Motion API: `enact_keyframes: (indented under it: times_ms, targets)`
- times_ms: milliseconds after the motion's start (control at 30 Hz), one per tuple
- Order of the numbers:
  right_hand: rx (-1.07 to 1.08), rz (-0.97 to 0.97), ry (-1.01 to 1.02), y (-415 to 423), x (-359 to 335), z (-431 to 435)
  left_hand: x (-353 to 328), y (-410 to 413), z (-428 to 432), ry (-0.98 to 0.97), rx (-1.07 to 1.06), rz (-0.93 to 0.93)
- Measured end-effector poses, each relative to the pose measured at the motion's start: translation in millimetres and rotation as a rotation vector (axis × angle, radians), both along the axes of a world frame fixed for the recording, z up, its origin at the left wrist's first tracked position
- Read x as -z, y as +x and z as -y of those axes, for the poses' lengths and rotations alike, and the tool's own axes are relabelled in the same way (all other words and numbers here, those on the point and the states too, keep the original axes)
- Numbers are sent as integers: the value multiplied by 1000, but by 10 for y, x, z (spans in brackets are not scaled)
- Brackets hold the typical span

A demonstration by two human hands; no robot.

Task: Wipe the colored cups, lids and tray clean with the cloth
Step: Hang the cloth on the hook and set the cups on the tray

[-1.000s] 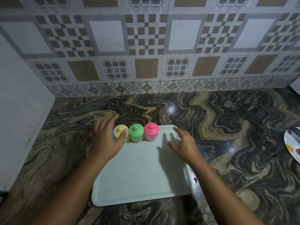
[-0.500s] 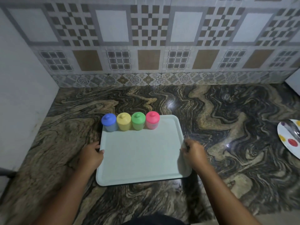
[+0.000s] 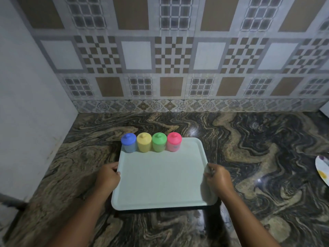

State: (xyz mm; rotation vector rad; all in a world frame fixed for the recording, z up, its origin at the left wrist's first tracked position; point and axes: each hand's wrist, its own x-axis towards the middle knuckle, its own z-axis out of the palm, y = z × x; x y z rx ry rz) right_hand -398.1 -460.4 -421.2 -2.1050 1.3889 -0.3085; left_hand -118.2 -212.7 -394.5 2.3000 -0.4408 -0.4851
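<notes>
The left hand (image 3: 108,177) is curled around the left rim of the tray (image 3: 160,179), fingers folded over the edge and thumb side against it. The right hand (image 3: 218,179) grips the opposite, right rim in the same way, fingers closed on the edge (the fingertips themselves are tucked out of sight). Both hands hold about midway along the tray's sides, and nothing else is in either hand.

Between the two hands lies the one tray, pale and rectangular with rounded corners, resting on the dark, swirl-patterned stone surface (image 3: 249,157). Its middle and near part are bare.

Along the tray's far edge, well away from both hands, stand four small lidded cups in a single row, touching or nearly touching: the blue cup (image 3: 128,144) at the left corner, then the yellow cup (image 3: 143,143), the green cup (image 3: 159,143) and the pink cup (image 3: 173,143). Each carries one lid of its own colour with a small knob on top, four lids in all.

At the far right edge of the view, part of one white plate (image 3: 322,168) with coloured spots lies on the surface. Patterned wall tiles (image 3: 170,68) rise behind.
</notes>
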Motion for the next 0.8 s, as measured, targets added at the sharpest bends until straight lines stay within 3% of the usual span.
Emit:
enact_keyframes:
  times_ms: [433,800]
  targets:
    - [-42,-20,-19,804,-143,716,-123,830,777,52,22,76]
    - [-54,-33,-19,1292,-13,1253,97,1237,1294,-28,-68,45]
